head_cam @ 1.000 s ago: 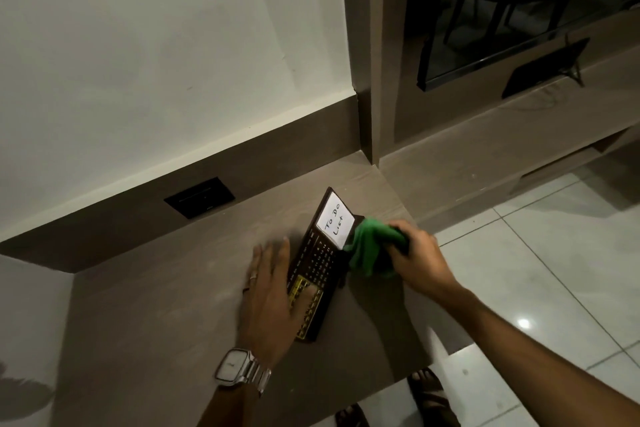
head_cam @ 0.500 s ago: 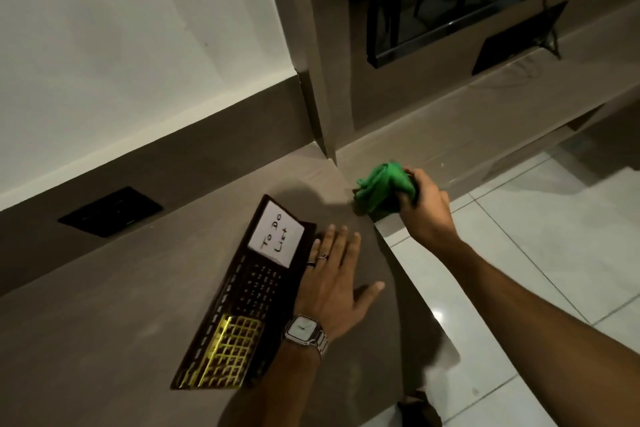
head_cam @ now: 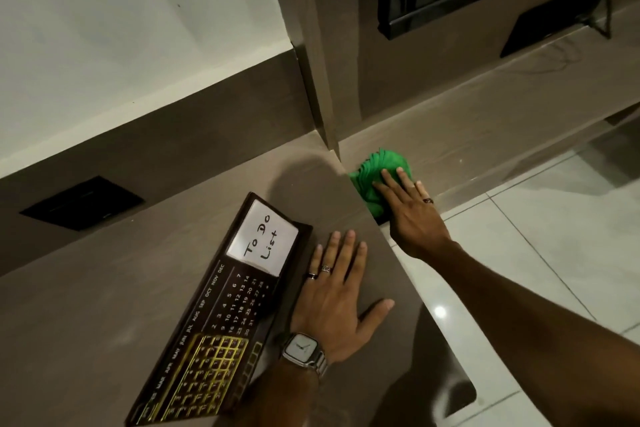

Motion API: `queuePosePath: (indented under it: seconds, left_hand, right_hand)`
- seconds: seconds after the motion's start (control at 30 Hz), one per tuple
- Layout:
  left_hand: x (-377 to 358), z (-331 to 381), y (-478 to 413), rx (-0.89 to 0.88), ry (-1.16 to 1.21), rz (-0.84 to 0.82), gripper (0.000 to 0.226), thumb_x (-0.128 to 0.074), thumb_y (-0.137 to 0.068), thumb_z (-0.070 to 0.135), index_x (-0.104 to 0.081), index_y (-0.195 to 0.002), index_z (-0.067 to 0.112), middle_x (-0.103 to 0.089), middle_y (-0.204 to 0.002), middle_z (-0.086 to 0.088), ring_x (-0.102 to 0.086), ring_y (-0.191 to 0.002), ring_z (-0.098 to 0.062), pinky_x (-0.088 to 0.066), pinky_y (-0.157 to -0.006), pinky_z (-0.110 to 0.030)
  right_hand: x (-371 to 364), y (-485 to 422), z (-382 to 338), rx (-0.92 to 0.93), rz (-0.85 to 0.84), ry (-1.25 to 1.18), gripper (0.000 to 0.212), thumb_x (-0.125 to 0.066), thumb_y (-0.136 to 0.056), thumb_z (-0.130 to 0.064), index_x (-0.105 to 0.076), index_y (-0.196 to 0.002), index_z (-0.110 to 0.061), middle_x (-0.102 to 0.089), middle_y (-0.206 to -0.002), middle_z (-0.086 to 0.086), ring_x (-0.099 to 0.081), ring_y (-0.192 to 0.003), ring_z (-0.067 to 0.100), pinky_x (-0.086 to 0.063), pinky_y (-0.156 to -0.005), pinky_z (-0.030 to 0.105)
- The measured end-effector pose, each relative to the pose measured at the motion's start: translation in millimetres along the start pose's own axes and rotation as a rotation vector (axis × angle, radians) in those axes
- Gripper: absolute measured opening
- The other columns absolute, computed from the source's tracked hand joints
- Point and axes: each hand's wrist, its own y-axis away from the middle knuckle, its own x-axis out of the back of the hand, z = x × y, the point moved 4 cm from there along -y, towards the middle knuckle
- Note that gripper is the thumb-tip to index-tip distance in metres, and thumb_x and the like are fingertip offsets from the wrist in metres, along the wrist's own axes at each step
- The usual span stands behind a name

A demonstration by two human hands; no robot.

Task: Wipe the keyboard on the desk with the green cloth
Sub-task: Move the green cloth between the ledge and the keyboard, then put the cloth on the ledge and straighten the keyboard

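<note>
On the desk, near its right edge: one keyboard — a dark, flat piece lying at a slant, its near end towards the front edge, its far end pointing at the back right corner. Its face carries one white panel handwritten "To Do List", one printed calendar grid with month names down the side, and one block of gold-outlined keys at the near end.

One left hand, palm down and flat on the desk just beside the keyboard's right side, fingers straight and a little spread, thumb out towards the desk's right edge. It has hold of nothing. Two rings on its fingers; one square-faced wristwatch on a metal band at the wrist.

One green cloth, bunched, lying off the desk on the lower ledge beyond the desk's back right corner, close against the upright panel there — well apart from the keyboard.

One right hand, arm reaching forward past the desk's right edge, palm down, fingers extended and laid over the cloth's right side, pressing on it rather than closed around it. One ring on this hand.

One dark socket plate set into the back panel behind the desk's left part.
</note>
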Motion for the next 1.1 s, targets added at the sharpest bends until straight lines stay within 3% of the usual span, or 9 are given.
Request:
queuePosePath:
  seconds: [0.27,0.4,0.47,0.63,0.7,0.83,0.93,1.03,1.1]
  left_hand:
    - [0,-2,1,-0.007,0.004,-0.06,0.086,-0.017,-0.088,0.075,0.0,-0.152,0.02,0.005,-0.164,-0.005,0.014,-0.149,-0.022,0.002,-0.122,-0.048]
    - [15,-3,5,-0.008,0.034,-0.101,0.087,-0.011,-0.087,0.078,0.006,-0.151,0.022,0.01,-0.162,-0.005,0.016,-0.148,-0.022,-0.002,-0.121,-0.051]
    - [35,-2,9,-0.006,0.023,-0.049,0.087,-0.012,-0.088,0.077,0.0,-0.152,0.019,0.004,-0.163,-0.007,0.011,-0.149,-0.022,-0.002,-0.121,-0.051]
    - [105,-17,37,0.05,-0.082,0.172,0.065,-0.027,-0.096,0.061,-0.045,-0.138,0.013,-0.039,-0.152,-0.012,-0.029,-0.144,-0.029,-0.027,-0.116,-0.053]
    - [125,-34,56,0.101,-0.124,0.202,0.057,-0.036,-0.096,0.052,-0.044,-0.138,0.015,-0.041,-0.151,-0.012,-0.033,-0.142,-0.032,-0.032,-0.113,-0.055]
    - [146,-73,96,0.301,-0.095,0.145,0.062,-0.039,-0.093,0.049,-0.027,-0.146,0.019,-0.029,-0.157,-0.011,-0.026,-0.145,-0.032,-0.028,-0.115,-0.054]
    - [141,-98,128,0.388,-0.014,0.047,0.063,-0.024,-0.095,0.055,-0.009,-0.149,0.025,-0.02,-0.16,-0.007,-0.021,-0.146,-0.028,-0.02,-0.119,-0.051]
    - [136,-117,157,0.467,0.083,0.018,0.058,-0.021,-0.095,0.06,-0.017,-0.145,0.029,-0.032,-0.153,0.001,-0.034,-0.137,-0.019,-0.028,-0.114,-0.041]
    - [137,-128,172,0.514,0.128,0.043,0.053,-0.022,-0.096,0.061,-0.028,-0.14,0.032,-0.044,-0.142,0.006,-0.044,-0.126,-0.014,-0.034,-0.107,-0.035]
  right_hand:
    - [16,-6,-4,0.045,-0.071,-0.06,0.061,-0.049,-0.089,-0.019,-0.03,-0.147,-0.014,-0.022,-0.159,0.01,-0.01,-0.146,0.033,-0.012,-0.113,0.063]
    - [51,5,-37,-0.059,0.192,-0.34,0.044,-0.048,-0.09,-0.023,-0.042,-0.134,-0.019,-0.049,-0.136,0.013,-0.045,-0.123,0.031,-0.042,-0.099,0.054]
    - [62,11,-64,-0.092,0.252,-0.469,0.038,-0.051,-0.091,-0.021,-0.046,-0.128,-0.023,-0.054,-0.126,0.009,-0.051,-0.113,0.024,-0.048,-0.092,0.047]
    - [81,4,-136,0.012,0.104,-0.71,0.037,-0.052,-0.093,-0.005,-0.054,-0.128,-0.015,-0.059,-0.126,0.01,-0.054,-0.113,0.013,-0.044,-0.1,0.036]
    - [86,1,-162,0.076,0.042,-0.717,0.041,-0.048,-0.097,-0.011,-0.046,-0.137,-0.019,-0.052,-0.135,0.009,-0.047,-0.114,0.006,-0.038,-0.099,0.025]
    - [86,-10,-198,-0.011,-0.098,-0.809,0.044,-0.048,-0.098,-0.018,-0.043,-0.142,-0.02,-0.049,-0.137,0.008,-0.049,-0.122,0.022,-0.037,-0.106,0.037]
    - [86,-15,-206,-0.097,-0.093,-0.899,0.027,-0.05,-0.098,-0.014,-0.06,-0.123,-0.012,-0.068,-0.115,0.015,-0.065,-0.098,0.03,-0.053,-0.088,0.046]
    - [84,-13,-204,-0.218,-0.044,-0.991,0.018,-0.05,-0.098,-0.013,-0.067,-0.102,-0.006,-0.07,-0.081,0.007,-0.063,-0.067,0.018,-0.054,-0.059,0.023]
    - [84,-11,-204,-0.257,-0.034,-1.017,0.02,-0.049,-0.099,-0.014,-0.066,-0.097,-0.005,-0.067,-0.073,0.007,-0.06,-0.061,0.015,-0.049,-0.053,0.019]
